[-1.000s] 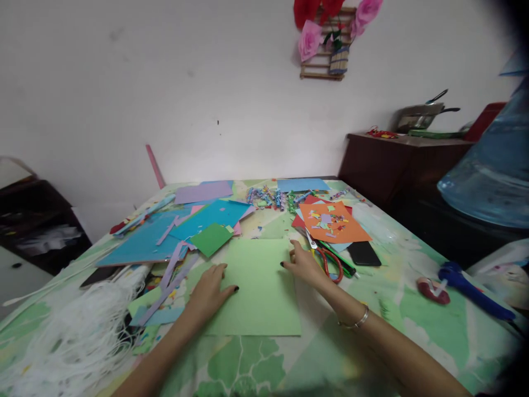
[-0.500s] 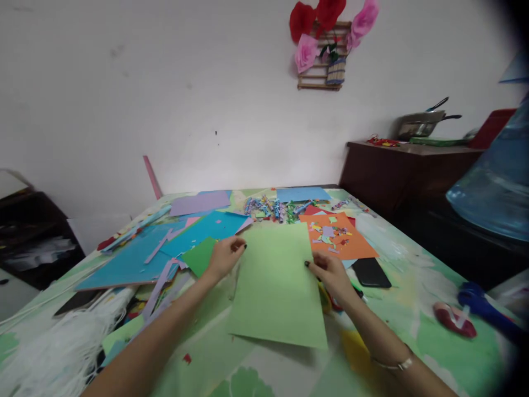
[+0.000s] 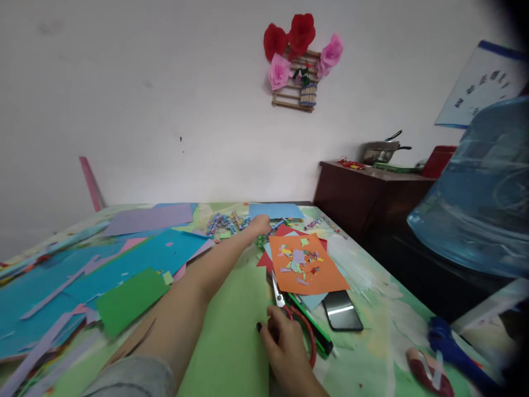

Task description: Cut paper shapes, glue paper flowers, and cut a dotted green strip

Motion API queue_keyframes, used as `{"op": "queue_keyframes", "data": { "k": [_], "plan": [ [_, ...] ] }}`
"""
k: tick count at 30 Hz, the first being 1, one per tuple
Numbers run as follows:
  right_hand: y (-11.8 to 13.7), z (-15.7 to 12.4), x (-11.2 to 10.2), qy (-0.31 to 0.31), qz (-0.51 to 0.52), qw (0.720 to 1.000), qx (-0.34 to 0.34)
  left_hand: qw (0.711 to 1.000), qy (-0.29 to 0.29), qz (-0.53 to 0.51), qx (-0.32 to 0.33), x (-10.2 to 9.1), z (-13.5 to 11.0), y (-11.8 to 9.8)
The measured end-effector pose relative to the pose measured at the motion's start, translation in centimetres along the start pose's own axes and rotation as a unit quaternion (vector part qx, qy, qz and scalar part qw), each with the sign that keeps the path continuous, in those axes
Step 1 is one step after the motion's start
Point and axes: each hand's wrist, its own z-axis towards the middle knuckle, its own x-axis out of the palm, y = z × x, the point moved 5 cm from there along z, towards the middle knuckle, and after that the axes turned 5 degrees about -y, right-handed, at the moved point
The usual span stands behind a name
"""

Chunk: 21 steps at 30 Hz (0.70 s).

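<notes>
- Nearest, the light green sheet [image 3: 235, 353] lies on the table under the left forearm.
- The right hand [image 3: 287, 344] is at its right edge, beside the scissors [image 3: 308, 333], fingers loosely curled, thumb over the paper; whether it pinches the sheet, I cannot tell.
- Farther off, the left hand [image 3: 260, 224] reaches to the small paper rolls [image 3: 225, 223]; its fingertips are hidden, so opening and hold cannot be told.
- Reaching among the rolls seems the step in hand; lifting one would call for a light pinch.
</notes>
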Motion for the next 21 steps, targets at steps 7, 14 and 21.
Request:
{"op": "queue_keyframes", "data": {
  "k": [7, 14, 21],
  "plan": [
    [-1.0, -0.2, 0.4, 0.019, -0.057, 0.997, -0.039, 0.997, 0.039, 0.039, -0.045, 2.8, 3.6, -0.5],
    [-0.6, 0.0, 0.3, -0.006, -0.061, 0.998, -0.010, 0.997, 0.032, 0.056, -0.033, 1.3, 3.0, 0.4],
    [0.1, 0.2, -0.4, 0.014, -0.042, 0.999, 0.006, 0.997, -0.055, 0.059, 0.019, -3.9, 0.1, 1.6]
  ]
}}
